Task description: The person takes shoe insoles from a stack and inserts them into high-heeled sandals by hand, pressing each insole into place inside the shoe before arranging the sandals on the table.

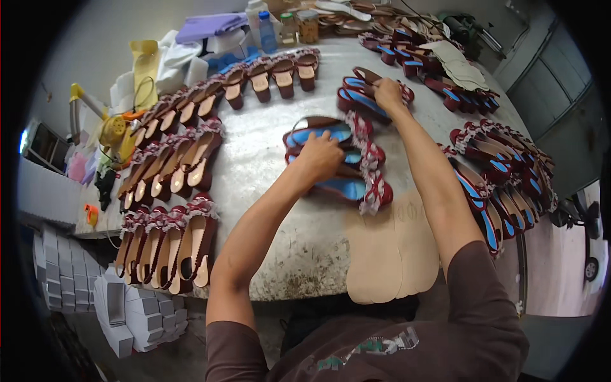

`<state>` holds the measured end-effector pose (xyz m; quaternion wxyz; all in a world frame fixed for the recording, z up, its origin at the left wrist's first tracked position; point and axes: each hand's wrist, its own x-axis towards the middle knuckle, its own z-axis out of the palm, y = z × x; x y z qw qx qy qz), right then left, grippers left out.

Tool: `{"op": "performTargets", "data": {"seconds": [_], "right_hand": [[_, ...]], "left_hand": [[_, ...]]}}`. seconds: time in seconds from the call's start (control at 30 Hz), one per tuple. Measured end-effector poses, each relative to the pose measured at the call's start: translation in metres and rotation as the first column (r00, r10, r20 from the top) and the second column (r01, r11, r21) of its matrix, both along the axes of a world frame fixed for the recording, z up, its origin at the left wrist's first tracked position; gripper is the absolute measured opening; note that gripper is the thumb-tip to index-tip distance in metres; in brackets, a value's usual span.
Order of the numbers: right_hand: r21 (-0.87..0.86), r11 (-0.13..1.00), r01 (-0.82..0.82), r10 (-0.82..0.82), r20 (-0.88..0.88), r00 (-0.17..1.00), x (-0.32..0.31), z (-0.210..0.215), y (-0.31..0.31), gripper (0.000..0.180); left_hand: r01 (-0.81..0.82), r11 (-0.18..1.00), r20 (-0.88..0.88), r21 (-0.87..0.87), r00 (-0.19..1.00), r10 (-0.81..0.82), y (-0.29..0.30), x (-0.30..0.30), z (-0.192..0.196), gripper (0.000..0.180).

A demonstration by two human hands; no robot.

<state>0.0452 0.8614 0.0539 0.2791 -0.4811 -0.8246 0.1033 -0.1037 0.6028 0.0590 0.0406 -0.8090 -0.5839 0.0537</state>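
Note:
My left hand [320,158] presses down on a stack of dark red sandals with blue insoles and frilly straps [349,186] in the middle of the grey table [267,159]. My right hand [387,93] reaches farther out and grips one of a pair of red sandals with blue insoles [358,95]. Several beige insoles [391,251] lie overlapped at the table's near edge, just under my right forearm.
Rows of red sandals with beige insoles [172,242] fill the left side of the table. More blue-lined sandals [503,165] line the right side. Bottles [267,32], cloths and a yellow tool [114,127] sit at the far left. White boxes [133,312] stack below.

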Motion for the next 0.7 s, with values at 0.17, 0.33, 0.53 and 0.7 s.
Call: {"op": "performTargets", "data": {"seconds": [0.17,0.33,0.53,0.7], "right_hand": [[0.267,0.960,0.087,-0.066,-0.089,0.994,0.026,0.052,-0.083,0.026],[-0.232,0.973,-0.019,0.025,0.026,0.999,0.156,0.013,-0.275,0.019],[-0.023,0.999,-0.041,0.042,0.064,0.997,0.146,-0.046,-0.286,0.018],[-0.285,0.958,0.007,-0.054,-0.160,0.986,0.131,-0.061,-0.287,0.014]], "left_hand": [[-0.112,0.975,0.110,0.189,0.990,0.093,0.008,-0.007,-0.003,0.027],[-0.201,0.694,0.512,0.691,0.814,-0.274,-0.030,0.028,0.026,0.018],[-0.140,0.929,0.706,0.344,0.691,-0.157,-0.137,0.095,-0.036,0.029],[-0.160,0.938,0.601,0.308,0.797,-0.061,-0.150,0.106,-0.076,0.038]]}}
